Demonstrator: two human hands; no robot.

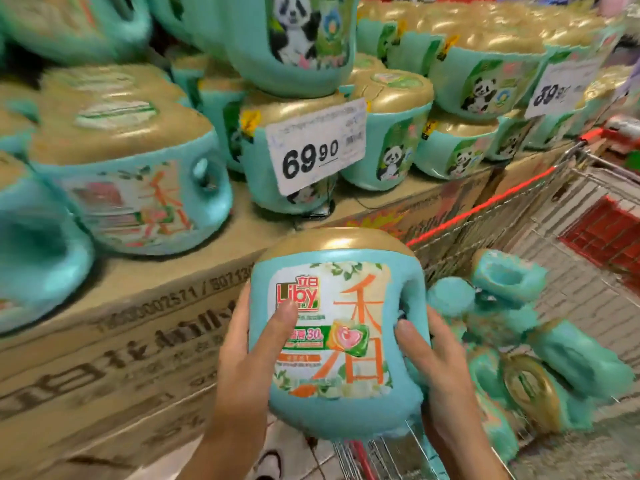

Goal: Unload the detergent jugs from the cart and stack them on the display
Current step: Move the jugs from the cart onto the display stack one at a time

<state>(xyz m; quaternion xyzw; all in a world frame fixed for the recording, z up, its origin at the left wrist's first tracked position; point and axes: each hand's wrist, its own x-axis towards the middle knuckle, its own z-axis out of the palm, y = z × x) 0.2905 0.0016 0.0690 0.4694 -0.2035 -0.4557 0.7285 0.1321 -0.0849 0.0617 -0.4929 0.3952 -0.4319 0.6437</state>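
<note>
your left hand [242, 351] grips the left side of the liby detergent jug [339, 327], thumb across the label. your right hand [433, 362] curls round its handle side. the jug is upright, gold cap up, held in the air between the cardboard cartons [138, 327] and the wire cart [502, 216]. loose jugs [512, 341] lie tumbled in the cart, to your right. stacked jugs [131, 174] sit on the cartons, with a 69.90 price tag [317, 147] in front of one.

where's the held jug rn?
Head view, lower centre: jug between left hand and right hand, in front of the cardboard boxes, cart to its right.
</note>
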